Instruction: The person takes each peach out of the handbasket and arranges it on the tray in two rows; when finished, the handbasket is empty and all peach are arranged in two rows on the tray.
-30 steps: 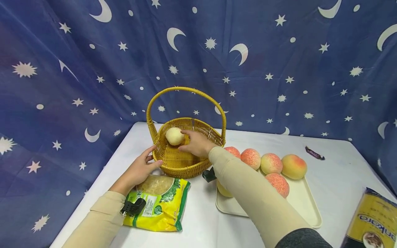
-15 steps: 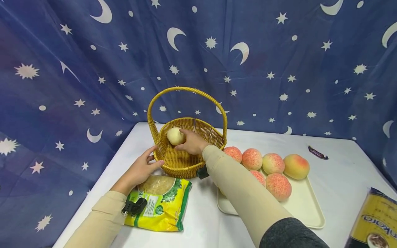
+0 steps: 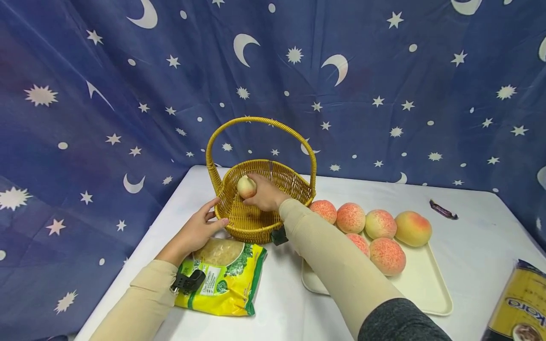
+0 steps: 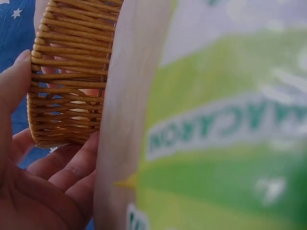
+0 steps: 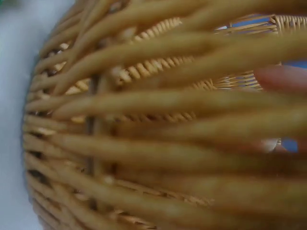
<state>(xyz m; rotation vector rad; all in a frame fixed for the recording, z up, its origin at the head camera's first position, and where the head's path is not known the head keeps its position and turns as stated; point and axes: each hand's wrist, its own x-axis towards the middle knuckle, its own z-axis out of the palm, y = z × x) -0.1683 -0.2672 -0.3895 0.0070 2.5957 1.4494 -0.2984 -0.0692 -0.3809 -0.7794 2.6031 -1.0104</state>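
In the head view my right hand (image 3: 266,193) reaches into a golden wicker basket (image 3: 251,235) and grips a peach (image 3: 246,187), pale on top and reddish below. The fingers cover its right side. At the basket's left front is my left hand (image 3: 198,232), thumb over the rim. The left wrist view shows that hand's thumb (image 4: 17,79) against the edge of the wicker wall (image 4: 72,62) and its fingers (image 4: 76,165) along the other side. Close weave (image 5: 168,148) fills the right wrist view, with only a bit of finger (image 5: 283,78) beyond it.
A cream tray (image 3: 426,289) at right bears several red-speckled peaches (image 3: 387,256) and a yellow-red fruit (image 3: 413,228). Under the left forearm lies a yellow-green food bag (image 3: 226,289). A purple-wrapped sweet (image 3: 443,210) and a gold packet (image 3: 518,308) lie farther right.
The peach in the right hand has turned, so its reddish side now shows. The left hand stays at the basket's rim. The whole head view has shifted slightly.
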